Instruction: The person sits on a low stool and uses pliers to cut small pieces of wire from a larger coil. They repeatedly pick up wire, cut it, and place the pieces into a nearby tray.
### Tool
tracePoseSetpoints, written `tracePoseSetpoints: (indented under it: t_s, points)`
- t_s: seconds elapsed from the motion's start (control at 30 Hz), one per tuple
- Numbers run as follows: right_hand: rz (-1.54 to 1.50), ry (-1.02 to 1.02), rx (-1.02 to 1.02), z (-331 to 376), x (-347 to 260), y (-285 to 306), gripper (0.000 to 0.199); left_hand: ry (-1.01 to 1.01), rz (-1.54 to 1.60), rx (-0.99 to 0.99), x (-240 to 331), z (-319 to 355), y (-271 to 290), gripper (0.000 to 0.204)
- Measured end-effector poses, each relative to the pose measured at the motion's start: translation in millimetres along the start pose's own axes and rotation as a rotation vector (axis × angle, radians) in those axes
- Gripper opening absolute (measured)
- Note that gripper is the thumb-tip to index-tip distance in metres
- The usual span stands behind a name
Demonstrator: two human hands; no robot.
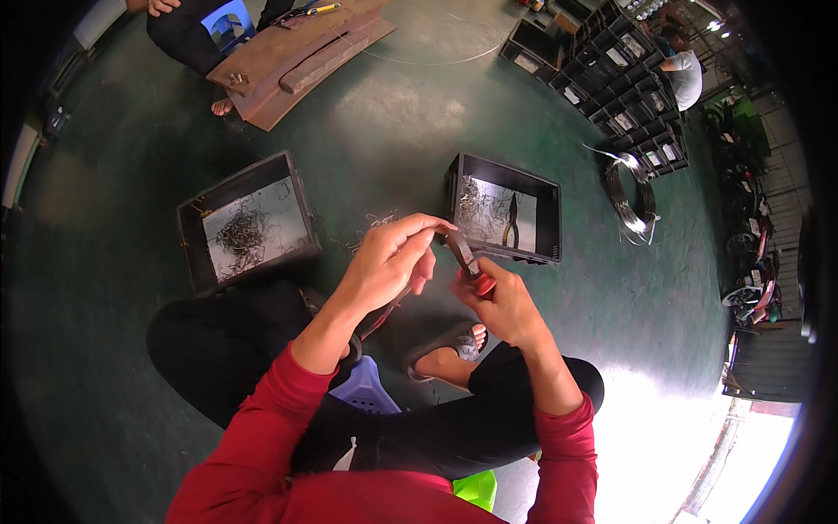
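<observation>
My right hand (pixel 504 306) is wrapped around the red handles of a pair of pliers (pixel 462 251), whose dark metal jaws point up and to the left. Close to the jaw tips, my left hand (pixel 384 265) has its thumb and forefinger pinched together; what they hold is too small to make out. Beyond the left forearm sits a black crate (pixel 301 194) with a heap of small bent wire pieces (pixel 243 236). Another black crate (pixel 547 229), just past the pliers, contains more wire pieces (pixel 476 205) and a second pair of pliers (pixel 511 223).
Loose wire bits (pixel 371 225) lie on the green floor between the crates. A wire coil (pixel 630 205) rests at right, below stacked black crates (pixel 624 79). A rusty low bench (pixel 271 65) stands far left beside a seated person (pixel 179 35). A lavender plastic stool (pixel 367 384) is below my hands.
</observation>
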State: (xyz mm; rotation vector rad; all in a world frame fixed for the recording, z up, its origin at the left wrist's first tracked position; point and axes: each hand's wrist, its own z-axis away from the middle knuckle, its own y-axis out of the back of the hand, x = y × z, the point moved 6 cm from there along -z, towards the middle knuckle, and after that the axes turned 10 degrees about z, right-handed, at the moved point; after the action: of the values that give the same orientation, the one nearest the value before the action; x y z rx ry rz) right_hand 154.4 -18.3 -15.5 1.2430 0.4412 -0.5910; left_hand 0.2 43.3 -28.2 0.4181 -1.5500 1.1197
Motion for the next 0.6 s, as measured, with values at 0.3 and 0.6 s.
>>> tracePoseSetpoints:
  t_s: [0.3, 0.6]
  points:
    - [-0.087, -0.030, -0.082, -0.8, 9.2, 0.2, 0.027, 0.101, 0.198, 0.010, -10.0, -0.9, -5.8, 0.029]
    - [-0.051, -0.132, -0.160, 2.1, 9.4, 0.0, 0.028, 0.168, 0.326, -0.032, -22.0, -4.9, -3.8, 0.031]
